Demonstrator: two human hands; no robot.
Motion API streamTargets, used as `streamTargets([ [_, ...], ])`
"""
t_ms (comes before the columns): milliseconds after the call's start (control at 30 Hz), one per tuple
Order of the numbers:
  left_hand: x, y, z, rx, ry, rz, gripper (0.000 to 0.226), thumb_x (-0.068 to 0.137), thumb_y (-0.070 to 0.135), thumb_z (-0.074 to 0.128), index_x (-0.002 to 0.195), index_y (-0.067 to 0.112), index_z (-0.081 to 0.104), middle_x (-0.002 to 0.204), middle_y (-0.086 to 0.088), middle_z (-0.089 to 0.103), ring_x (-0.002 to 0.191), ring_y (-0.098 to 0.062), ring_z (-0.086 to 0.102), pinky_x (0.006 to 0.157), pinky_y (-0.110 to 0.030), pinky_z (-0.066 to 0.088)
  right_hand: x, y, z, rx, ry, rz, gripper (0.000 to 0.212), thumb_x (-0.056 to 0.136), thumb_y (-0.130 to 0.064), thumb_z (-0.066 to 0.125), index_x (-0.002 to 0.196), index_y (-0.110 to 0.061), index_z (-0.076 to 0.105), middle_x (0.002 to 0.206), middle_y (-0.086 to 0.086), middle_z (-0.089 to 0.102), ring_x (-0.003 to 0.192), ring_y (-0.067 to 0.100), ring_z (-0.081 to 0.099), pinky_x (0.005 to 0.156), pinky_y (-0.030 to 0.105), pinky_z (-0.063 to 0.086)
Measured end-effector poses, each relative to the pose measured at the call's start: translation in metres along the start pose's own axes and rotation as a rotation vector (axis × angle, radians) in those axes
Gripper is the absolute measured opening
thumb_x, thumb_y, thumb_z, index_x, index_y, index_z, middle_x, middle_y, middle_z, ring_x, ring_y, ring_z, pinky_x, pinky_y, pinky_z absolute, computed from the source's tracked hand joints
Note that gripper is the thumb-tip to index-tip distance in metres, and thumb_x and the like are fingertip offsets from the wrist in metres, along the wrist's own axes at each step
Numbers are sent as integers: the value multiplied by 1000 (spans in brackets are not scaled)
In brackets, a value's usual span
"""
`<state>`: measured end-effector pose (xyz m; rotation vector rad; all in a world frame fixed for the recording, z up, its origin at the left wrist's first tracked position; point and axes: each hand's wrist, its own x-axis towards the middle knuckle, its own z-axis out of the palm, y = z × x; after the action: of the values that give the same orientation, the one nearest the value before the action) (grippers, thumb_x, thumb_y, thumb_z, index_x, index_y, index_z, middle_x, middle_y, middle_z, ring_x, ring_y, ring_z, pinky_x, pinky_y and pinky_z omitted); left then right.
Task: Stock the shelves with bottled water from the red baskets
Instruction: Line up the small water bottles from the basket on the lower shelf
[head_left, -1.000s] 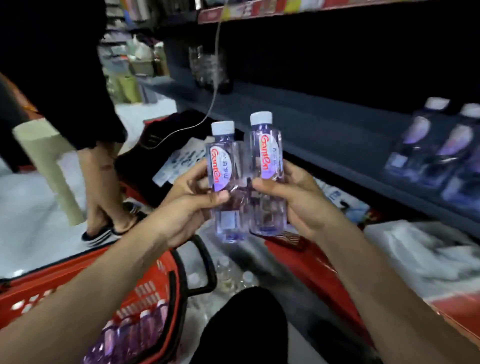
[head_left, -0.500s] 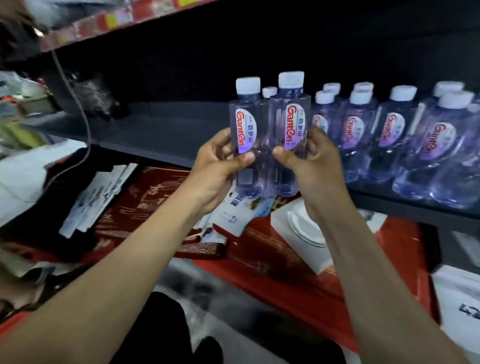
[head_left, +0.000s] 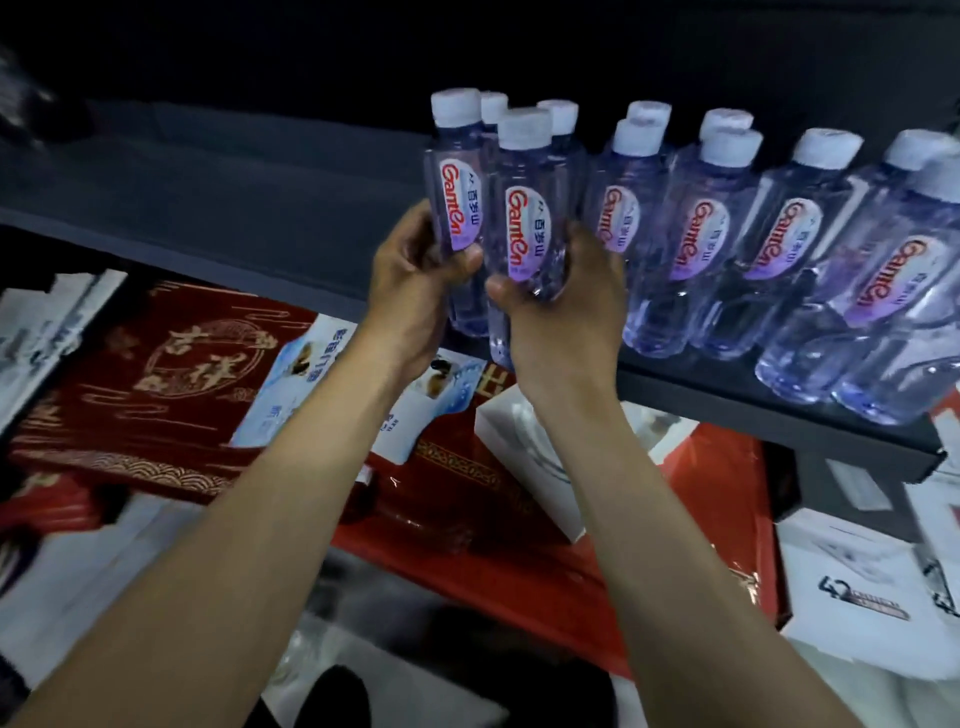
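Mid-placement: grips one bottle in the left hand and a second bottle in the right hand, fingers of each curled round the lower body, both upright and touching each other at the front edge of the shelf, just left of the row of bottles standing there; cannot tell whether the bases rest on it. Next, likely, calls for sliding both inward beside that row without knocking its nearest bottle, then letting go.

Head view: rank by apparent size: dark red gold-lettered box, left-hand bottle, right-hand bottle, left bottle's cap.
1. dark red box
2. left-hand bottle and right-hand bottle: look alike, unranked
3. left bottle's cap
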<state>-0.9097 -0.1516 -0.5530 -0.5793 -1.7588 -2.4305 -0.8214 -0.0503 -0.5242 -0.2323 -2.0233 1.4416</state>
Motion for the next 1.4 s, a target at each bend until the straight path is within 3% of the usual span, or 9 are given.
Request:
streamTargets([
  [233, 14, -14, -20, 60, -23, 13, 49, 80, -8, 69, 126, -4, 54, 117, -13, 66, 112, -26, 63, 94, -40, 52, 15, 18, 33, -46, 156, 19, 59, 77, -8, 77, 132, -17, 57, 131, 3, 53, 122, 16, 52, 98, 14, 39],
  [367, 18, -15, -28, 118, -49, 1, 51, 83, -6, 67, 131, -1, 52, 121, -9, 66, 116, -23, 62, 95, -36, 52, 20, 23, 43, -59, 190, -49, 57, 81, -3, 71, 135, -15, 54, 124, -5, 60, 117, 9, 53, 89, -3, 34],
  [600, 14, -11, -27, 212, -101, 14, 44, 91, 0, 62, 133, 4, 49, 126, -8, 62, 119, -19, 60, 99, -34, 51, 18, 27, 43, -134, 136, -54, 57, 91, -7, 63, 143, -12, 40, 126, -1, 61, 110, 9, 55, 79, -4, 33],
  [700, 6, -9, -21, 215, -81, -1, 42, 92, -2, 60, 129, 14, 49, 118, 2, 64, 114, -11, 62, 96, -30, 50, 15, 29, 40, -208, 58, 4, 72, 91, -3, 58, 152, -17, 23, 130, 3, 57, 113, 15, 54, 85, 11, 39],
  [833, 3, -13, -20, 388, -88, -6, 64, 84, 14, 66, 141, 33, 41, 135, 3, 55, 131, -22, 46, 107, -47, 42, 5, 36, 39, -243, 33, 14, 72, 89, 0, 56, 151, -14, 22, 133, 8, 57, 118, 25, 56, 91, 24, 42],
  [967, -1, -23, -28, 376, -22, -81, 60, 81, -5, 70, 129, 12, 38, 119, 2, 56, 106, -2, 58, 95, -24, 52, 2, 42, 35, -300, 58, 42, 55, 90, -6, 62, 138, -7, 35, 126, 14, 62, 114, 33, 60, 87, 33, 47],
  [1067, 2, -25, -29, 419, 7, -78, 50, 80, -6, 70, 118, 13, 43, 110, 4, 59, 103, -8, 61, 90, -26, 54, 5, 43, 38, -329, 75, 48, 50, 92, -9, 62, 136, -6, 39, 125, 13, 63, 114, 34, 60, 88, 37, 49],
  [1233, 4, -28, -24, 455, 15, -51, 48, 83, -5, 67, 122, 11, 44, 108, 8, 61, 101, -4, 62, 91, -25, 54, 11, 43, 46, -338, 105, 76, 53, 93, -8, 59, 141, -6, 36, 129, 16, 59, 117, 34, 57, 93, 45, 49],
  [1400, 9, -31, -19, 490, 22, -29, 48, 85, -3, 66, 125, 10, 43, 107, 11, 61, 95, 6, 60, 89, -18, 52, 17, 44, 48, -366, 117, 100, 56, 94, -9, 57, 144, -7, 33, 128, 16, 59, 116, 36, 57, 87, 37, 46],
])
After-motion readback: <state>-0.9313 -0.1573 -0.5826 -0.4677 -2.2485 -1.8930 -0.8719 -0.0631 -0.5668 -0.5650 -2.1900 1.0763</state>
